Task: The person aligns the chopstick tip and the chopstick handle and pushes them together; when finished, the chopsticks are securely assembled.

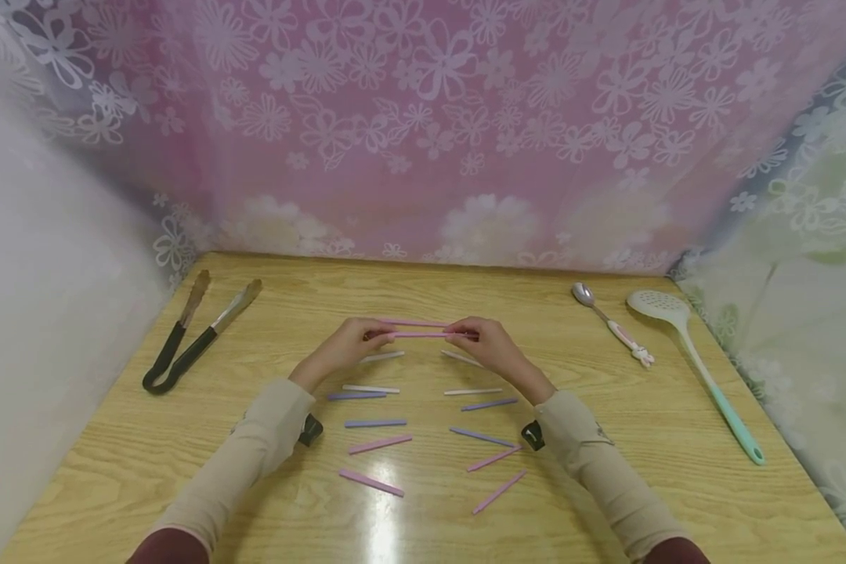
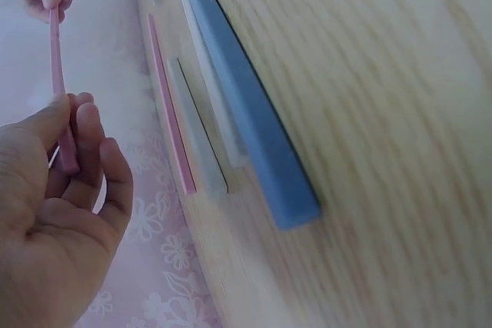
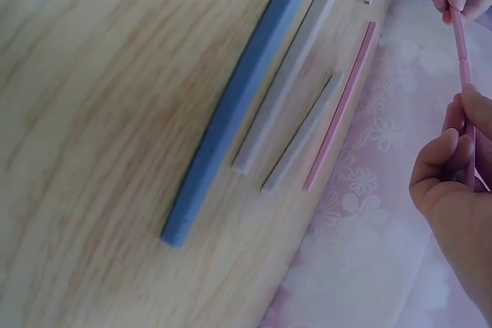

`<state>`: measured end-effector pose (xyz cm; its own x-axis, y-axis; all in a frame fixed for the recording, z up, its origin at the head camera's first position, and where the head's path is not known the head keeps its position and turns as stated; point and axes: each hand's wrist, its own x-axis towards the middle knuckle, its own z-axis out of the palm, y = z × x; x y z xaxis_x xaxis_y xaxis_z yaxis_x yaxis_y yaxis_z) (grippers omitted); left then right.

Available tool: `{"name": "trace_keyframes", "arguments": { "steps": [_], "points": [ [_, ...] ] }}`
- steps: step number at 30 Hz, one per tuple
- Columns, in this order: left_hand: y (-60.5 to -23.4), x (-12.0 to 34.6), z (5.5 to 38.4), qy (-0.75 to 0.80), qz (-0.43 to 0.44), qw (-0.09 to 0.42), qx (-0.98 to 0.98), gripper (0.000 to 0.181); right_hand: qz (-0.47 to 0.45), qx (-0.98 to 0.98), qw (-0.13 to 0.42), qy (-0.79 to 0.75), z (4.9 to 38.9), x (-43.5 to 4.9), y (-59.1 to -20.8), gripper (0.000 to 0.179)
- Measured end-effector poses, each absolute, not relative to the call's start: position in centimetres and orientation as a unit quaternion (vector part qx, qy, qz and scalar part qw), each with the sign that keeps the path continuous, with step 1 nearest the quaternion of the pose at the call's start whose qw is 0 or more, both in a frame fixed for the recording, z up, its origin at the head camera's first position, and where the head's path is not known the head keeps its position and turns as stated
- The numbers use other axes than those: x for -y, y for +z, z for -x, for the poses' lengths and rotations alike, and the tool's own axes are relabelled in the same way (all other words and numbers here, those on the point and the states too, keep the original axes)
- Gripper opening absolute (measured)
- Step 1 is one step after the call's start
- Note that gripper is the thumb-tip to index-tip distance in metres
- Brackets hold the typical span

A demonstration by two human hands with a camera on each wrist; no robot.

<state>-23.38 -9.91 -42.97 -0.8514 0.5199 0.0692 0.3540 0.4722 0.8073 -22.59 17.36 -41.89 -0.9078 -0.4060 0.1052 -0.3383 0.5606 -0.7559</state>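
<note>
Between my two hands a slim pink stick (image 1: 419, 334) is held level above the far part of the table. A faint seam crosses it partway along in the right wrist view. My left hand (image 1: 345, 343) pinches its left end between thumb and fingers. The other end is pinched by my right hand (image 1: 495, 346), and my fingers partly hide both ends. Just beyond lies a second pink stick (image 1: 416, 323) on the tabletop. White sticks (image 1: 370, 388) lie nearest below my hands. Closer to me come blue sticks (image 1: 375, 424), then more pink sticks (image 1: 370, 482), in left and right columns.
Black-handled tongs (image 1: 183, 345) lie spread at the left of the wooden table (image 1: 289, 501). On the right are a spoon (image 1: 609, 325) with a rabbit-ended handle and a skimmer (image 1: 694, 360) with a mint grip. A pink flowered curtain (image 1: 423, 157) hangs along the back edge.
</note>
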Motion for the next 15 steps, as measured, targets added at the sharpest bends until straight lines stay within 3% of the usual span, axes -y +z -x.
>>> {"name": "trace_keyframes", "arguments": {
  "steps": [5, 15],
  "points": [
    [-43.00, 9.58, 23.47, 0.456, -0.246, 0.088, -0.851, 0.031, 0.211, -0.881, 0.026, -0.423, 22.50, -17.23, -41.79, 0.020],
    [-43.26, 9.41, 22.86, 0.457, -0.255, 0.028, -0.852, 0.027, 0.232, -0.879, -0.033, -0.415, 22.16, -16.70, -41.94, 0.015]
  ]
}}
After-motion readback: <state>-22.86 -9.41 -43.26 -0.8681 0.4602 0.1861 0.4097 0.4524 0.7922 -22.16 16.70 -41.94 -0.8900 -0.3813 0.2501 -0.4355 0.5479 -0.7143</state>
